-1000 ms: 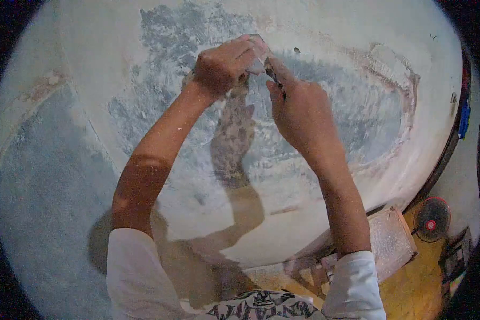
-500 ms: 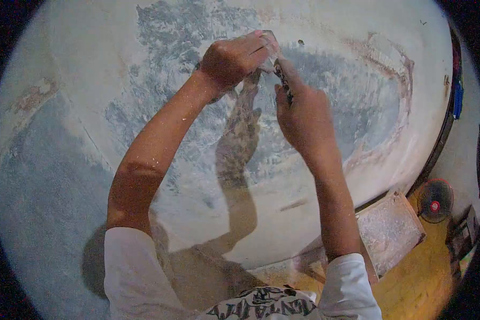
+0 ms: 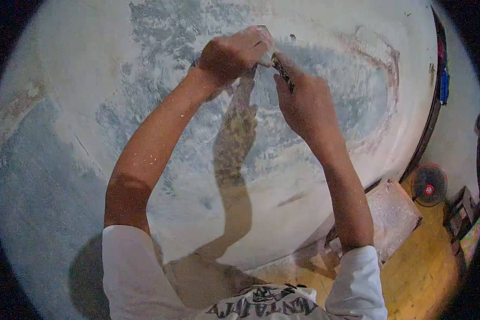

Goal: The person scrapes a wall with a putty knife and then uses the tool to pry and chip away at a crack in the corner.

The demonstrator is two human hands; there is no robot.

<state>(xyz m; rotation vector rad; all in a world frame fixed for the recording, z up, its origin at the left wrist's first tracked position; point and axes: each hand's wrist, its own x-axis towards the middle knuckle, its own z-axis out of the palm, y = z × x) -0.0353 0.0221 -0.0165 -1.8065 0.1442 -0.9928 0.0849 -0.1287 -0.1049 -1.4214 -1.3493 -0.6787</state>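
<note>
My right hand (image 3: 306, 104) is closed around the dark, speckled handle of a putty knife (image 3: 282, 73). The tool's pale blade end points up and left, toward my other hand. My left hand (image 3: 229, 56) is closed just left of it, its fingertips pinched by a thin, pale-edged piece I cannot make out. Both hands are in front of a large curved panel (image 3: 197, 197), off-white with rough grey patches that look like smeared filler. The shadow of an arm falls on the panel between my forearms.
A dusty, pale box-like stand (image 3: 394, 213) is at the lower right, above a yellowish floor (image 3: 416, 266). Behind it stands a round fan (image 3: 429, 188) with a red centre. A dark trim edge (image 3: 429, 128) borders the panel, with a blue object (image 3: 444, 88) beside it.
The view has shifted slightly, so the panel and the things at right appear further left and higher. Both hands stay close together, with the putty knife still in the right one.
</note>
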